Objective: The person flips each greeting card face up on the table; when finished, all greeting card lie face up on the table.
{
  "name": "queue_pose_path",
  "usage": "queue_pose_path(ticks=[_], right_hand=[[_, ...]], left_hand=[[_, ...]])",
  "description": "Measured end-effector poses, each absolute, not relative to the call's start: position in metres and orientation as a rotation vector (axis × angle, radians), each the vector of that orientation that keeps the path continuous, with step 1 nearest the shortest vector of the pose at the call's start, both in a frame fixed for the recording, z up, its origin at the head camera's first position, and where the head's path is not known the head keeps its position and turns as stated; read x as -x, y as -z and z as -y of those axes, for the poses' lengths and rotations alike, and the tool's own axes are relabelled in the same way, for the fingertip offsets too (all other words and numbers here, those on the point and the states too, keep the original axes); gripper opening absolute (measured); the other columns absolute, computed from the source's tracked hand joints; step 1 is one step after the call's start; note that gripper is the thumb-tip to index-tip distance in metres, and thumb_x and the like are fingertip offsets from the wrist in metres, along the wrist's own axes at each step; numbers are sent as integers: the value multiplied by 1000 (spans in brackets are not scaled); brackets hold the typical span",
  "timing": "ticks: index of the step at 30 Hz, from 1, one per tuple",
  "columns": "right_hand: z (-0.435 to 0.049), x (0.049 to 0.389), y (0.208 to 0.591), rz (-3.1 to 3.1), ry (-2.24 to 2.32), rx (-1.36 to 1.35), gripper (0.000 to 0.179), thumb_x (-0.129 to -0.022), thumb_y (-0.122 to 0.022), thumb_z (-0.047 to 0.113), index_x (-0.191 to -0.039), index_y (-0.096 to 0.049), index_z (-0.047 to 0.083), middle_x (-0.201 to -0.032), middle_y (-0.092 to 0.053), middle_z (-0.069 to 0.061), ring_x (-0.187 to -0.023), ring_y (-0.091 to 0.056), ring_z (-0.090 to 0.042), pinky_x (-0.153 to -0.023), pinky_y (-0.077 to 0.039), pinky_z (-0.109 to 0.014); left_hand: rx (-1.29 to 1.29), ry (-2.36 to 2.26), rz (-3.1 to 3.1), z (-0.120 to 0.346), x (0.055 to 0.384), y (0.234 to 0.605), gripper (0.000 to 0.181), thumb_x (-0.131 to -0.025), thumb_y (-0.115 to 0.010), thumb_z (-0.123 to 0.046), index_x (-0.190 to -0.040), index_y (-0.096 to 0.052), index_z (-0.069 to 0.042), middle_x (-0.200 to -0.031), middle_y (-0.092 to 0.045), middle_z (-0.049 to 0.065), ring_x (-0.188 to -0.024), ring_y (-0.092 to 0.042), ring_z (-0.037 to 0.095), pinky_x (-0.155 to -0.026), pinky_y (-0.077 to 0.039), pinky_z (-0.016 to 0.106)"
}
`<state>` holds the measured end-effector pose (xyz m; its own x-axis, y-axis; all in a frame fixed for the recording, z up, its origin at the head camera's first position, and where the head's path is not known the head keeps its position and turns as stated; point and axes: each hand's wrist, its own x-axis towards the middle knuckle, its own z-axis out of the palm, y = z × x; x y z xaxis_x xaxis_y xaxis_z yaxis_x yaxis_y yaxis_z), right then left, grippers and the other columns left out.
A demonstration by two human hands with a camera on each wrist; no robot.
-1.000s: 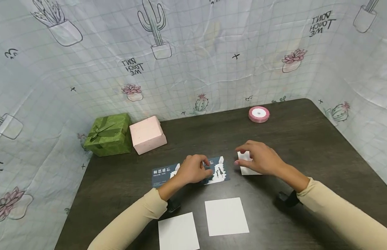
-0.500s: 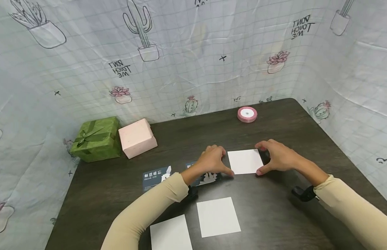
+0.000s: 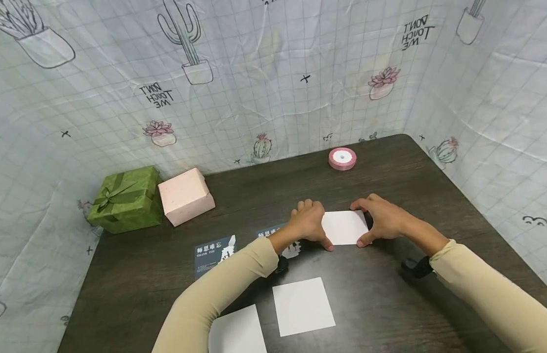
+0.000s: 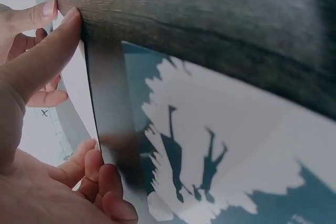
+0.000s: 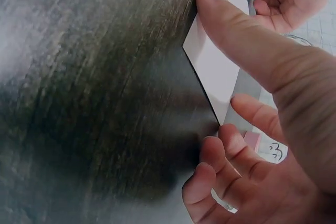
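Note:
In the head view a small white card [image 3: 344, 228] lies on the dark table between both hands. My left hand [image 3: 310, 223] holds its left side, thumb at the near corner and fingers at the far one. My right hand [image 3: 381, 218] spans the right side the same way, thumb near and index finger far. The left wrist view shows the left fingertips [image 4: 93, 163] curled at the card's edge. Beside the left hand lies a blue card with white silhouette artwork [image 4: 262, 124], partly hidden by the left wrist in the head view.
Another blue "THANK YOU" card [image 3: 209, 252] lies further left. Two white squares of paper [image 3: 304, 306] lie nearer the front, one partly behind the left sleeve. At the back are a green gift box [image 3: 127, 201], a pink box [image 3: 186, 196] and a pink ribbon roll [image 3: 342, 158].
My left hand has moved right, from over the blue card to the white card's left side. My right hand has shifted to the card's right side. The head view has turned slightly right.

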<state>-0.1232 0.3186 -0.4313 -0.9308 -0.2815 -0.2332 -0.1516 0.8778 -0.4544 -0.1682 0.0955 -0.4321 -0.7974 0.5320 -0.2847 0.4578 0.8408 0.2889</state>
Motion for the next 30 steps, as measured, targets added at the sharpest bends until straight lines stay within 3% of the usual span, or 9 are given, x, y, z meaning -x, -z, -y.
queue_pose_path(ticks=[10, 17, 20, 24, 26, 30], right_hand=[[-313, 131, 427, -2722, 663, 336, 76, -54, -97, 41, -109, -56, 7, -114, -48, -16, -88, -52, -24, -73, -47, -37], [-312, 125, 430, -2799, 721, 380, 97, -54, -99, 34, -130, -51, -1, -116, -47, -18, -91, -54, -25, -75, -50, -38], [-311, 120, 430, -2863, 710, 400, 95, -54, -99, 32, -129, -53, -2, -114, -44, -17, -84, -52, -22, -71, -48, -34], [-310, 111, 430, -2949, 690, 423, 89, -56, -99, 30, -127, -54, 1, -115, -42, -15, -82, -52, -21, -69, -47, -33], [-309, 108, 431, -2980, 692, 422, 87, -56, -99, 27, -127, -54, 2, -115, -41, -13, -82, -52, -21, -69, -47, -33], [-307, 103, 432, -3023, 714, 426, 85, -56, -99, 24, -127, -55, 3, -114, -41, -13, -81, -51, -20, -68, -46, -33]], left_hand=[[-681, -322, -2653, -98, 172, 432, 87, -44, -97, -55, -102, -47, -15, -98, -42, 1, -91, -37, 19, -70, -32, 29], [-726, -504, -2683, -93, 167, 437, 96, -44, -100, -49, -116, -44, -17, -105, -44, 1, -96, -38, 18, -74, -34, 29], [-746, -680, -2642, -84, 165, 437, 94, -57, -96, -48, -127, -41, -15, -110, -50, 3, -97, -44, 18, -76, -40, 28], [-550, -1102, -2313, -68, 166, 431, 73, -85, -79, -37, -138, -37, -8, -98, -65, 7, -76, -60, 16, -65, -47, 27], [-397, -1300, -2039, -61, 166, 429, 57, -95, -69, -30, -137, -41, -4, -90, -70, 10, -66, -66, 16, -58, -50, 25], [-196, -1489, -1613, -52, 163, 429, 35, -103, -56, -24, -127, -56, 2, -99, -74, 16, -77, -74, 18, -65, -58, 24]])
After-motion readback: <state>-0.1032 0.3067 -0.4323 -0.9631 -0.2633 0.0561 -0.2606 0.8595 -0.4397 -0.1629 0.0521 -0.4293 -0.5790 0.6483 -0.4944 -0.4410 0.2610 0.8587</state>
